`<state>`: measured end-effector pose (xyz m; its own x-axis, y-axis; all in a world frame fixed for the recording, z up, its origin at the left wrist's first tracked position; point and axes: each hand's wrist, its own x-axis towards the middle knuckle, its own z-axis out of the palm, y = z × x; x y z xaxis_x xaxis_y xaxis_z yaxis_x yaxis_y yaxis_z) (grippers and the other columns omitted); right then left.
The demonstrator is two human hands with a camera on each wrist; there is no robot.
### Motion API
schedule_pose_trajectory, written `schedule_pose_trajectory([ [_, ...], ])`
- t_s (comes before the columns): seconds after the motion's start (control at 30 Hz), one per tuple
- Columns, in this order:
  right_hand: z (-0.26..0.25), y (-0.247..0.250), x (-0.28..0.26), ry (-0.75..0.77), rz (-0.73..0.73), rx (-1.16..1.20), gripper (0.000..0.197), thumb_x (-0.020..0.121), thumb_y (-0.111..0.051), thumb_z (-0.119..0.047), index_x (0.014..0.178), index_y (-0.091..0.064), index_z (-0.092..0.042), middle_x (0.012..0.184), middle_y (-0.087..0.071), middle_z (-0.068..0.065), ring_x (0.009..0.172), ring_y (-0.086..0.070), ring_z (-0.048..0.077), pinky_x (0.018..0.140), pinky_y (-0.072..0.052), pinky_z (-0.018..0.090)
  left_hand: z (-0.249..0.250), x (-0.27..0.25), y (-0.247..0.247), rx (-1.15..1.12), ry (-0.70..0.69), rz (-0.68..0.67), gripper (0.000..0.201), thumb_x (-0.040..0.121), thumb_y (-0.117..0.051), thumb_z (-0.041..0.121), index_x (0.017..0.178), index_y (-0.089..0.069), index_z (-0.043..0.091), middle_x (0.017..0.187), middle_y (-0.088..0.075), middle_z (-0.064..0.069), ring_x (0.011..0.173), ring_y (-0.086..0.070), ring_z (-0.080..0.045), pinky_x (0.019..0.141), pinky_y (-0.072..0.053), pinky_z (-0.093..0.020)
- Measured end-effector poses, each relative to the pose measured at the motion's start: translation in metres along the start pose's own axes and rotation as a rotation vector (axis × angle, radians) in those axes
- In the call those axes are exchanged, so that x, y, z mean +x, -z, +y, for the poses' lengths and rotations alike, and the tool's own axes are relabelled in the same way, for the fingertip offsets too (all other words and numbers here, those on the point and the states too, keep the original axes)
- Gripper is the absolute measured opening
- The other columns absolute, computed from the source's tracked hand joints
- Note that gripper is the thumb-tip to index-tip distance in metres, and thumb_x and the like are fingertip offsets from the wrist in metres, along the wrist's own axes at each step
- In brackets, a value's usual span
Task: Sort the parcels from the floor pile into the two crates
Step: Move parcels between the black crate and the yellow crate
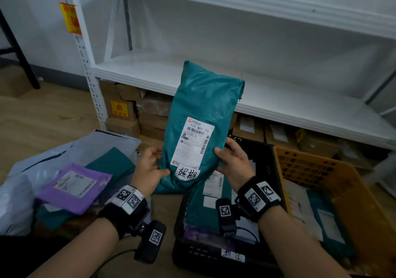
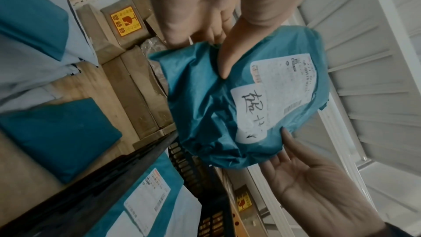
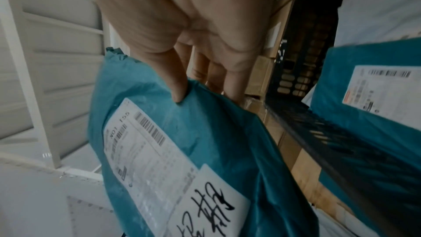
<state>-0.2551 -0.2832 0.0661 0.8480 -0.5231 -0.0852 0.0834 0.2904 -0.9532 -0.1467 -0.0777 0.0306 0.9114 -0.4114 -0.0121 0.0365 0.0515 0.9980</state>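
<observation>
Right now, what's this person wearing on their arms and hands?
Both hands, left hand and right hand, are bare, with no gloves or sleeves. Each wrist carries a black strap with white squares bearing black square-pattern markers, plus a small black camera with its own marker. A thin black cable trails from each camera.

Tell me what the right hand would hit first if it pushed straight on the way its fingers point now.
Probably the cardboard boxes under the white shelf. The right hand grips the teal parcel by its edge, fingers aimed past it toward that stack. Depth is unclear; the black crate wall lies just beside that line.
</observation>
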Motion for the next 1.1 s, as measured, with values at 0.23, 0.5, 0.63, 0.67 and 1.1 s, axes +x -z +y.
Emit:
schedule_pose_trajectory([
  [0.23,-0.008,0.021,-0.008,0.026,0.024,-0.008,0.032,0.095,-0.060,0.000,0.126,-0.062,-0.010,0.111,-0.072,0.011,0.100,-0.070,0.025,0.087,-0.059,0.049,-0.001,-0.002,-0.019,0.035,0.000,-0.049,0.058,0.071,-0.064,-0.022,0.115,-0.056,0.016,0.107,-0.067,-0.004,0.099,-0.063,-0.019,0.081,-0.053,-0.031],
  [0.5,-0.005,0.034,-0.009,0.029,0.065,-0.001,0.030,0.096,-0.061,-0.003,0.124,-0.064,-0.015,0.109,-0.074,0.008,0.099,-0.071,0.024,0.077,-0.060,0.041,-0.001,-0.001,-0.035,0.030,0.007,-0.036,0.056,0.071,-0.063,-0.021,0.107,-0.061,0.023,0.108,-0.068,-0.004,0.100,-0.063,-0.015,0.077,-0.054,-0.031],
  [0.63,-0.012,0.042,-0.010,0.029,0.064,-0.066,0.038,0.100,-0.059,-0.012,0.133,-0.057,-0.031,0.118,-0.072,0.005,0.109,-0.070,0.024,0.079,-0.061,0.047,0.002,0.003,-0.058,-0.028,0.036,-0.006,0.062,0.072,-0.058,-0.024,0.097,-0.062,0.033,0.100,-0.068,0.002,0.097,-0.063,-0.016,0.069,-0.054,-0.030],
  [0.67,-0.016,0.046,-0.011,0.026,0.056,-0.097,0.043,0.100,-0.059,-0.014,0.137,-0.053,-0.036,0.121,-0.071,0.003,0.110,-0.069,0.023,0.082,-0.060,0.051,0.003,0.005,-0.068,-0.049,0.045,-0.012,0.063,0.071,-0.056,-0.025,0.096,-0.063,0.032,0.098,-0.068,0.001,0.097,-0.064,-0.019,0.069,-0.055,-0.033],
  [1.1,-0.090,0.274,-0.028,0.125,0.612,-0.342,0.047,0.101,-0.055,-0.008,0.142,-0.048,-0.030,0.133,-0.063,0.002,0.109,-0.066,0.019,0.089,-0.059,0.044,-0.024,-0.011,-0.252,0.013,0.118,-0.406,0.051,0.088,-0.057,-0.011,0.136,-0.050,0.006,0.127,-0.060,-0.015,0.113,-0.059,-0.022,0.086,-0.052,-0.022],
])
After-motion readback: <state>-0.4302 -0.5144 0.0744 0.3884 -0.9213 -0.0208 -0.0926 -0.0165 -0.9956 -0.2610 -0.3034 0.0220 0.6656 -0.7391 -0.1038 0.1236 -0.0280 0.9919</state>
